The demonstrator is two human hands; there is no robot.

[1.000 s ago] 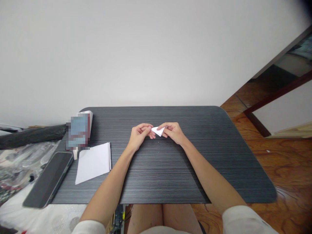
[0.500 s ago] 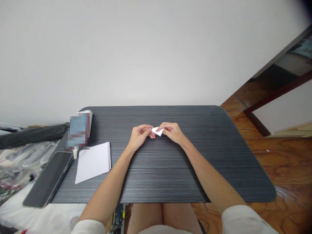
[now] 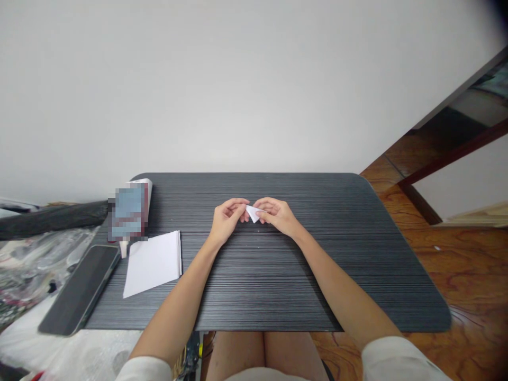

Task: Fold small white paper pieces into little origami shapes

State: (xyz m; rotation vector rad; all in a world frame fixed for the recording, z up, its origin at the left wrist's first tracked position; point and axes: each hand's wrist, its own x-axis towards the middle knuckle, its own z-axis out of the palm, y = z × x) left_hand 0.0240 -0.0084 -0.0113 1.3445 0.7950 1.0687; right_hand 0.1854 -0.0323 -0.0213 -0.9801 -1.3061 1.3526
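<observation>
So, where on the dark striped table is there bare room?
Bare table: right of the right forearm, out to the rounded edge; between it and the left forearm; behind the left hand and right hand, up to the pale wall. Crowded: left end, with black rectangular phone, white paper stack and blurred blue-and-red item.

Left fingers [image 3: 239,210] and right fingers [image 3: 267,216] pinch folded paper [image 3: 252,212].
</observation>
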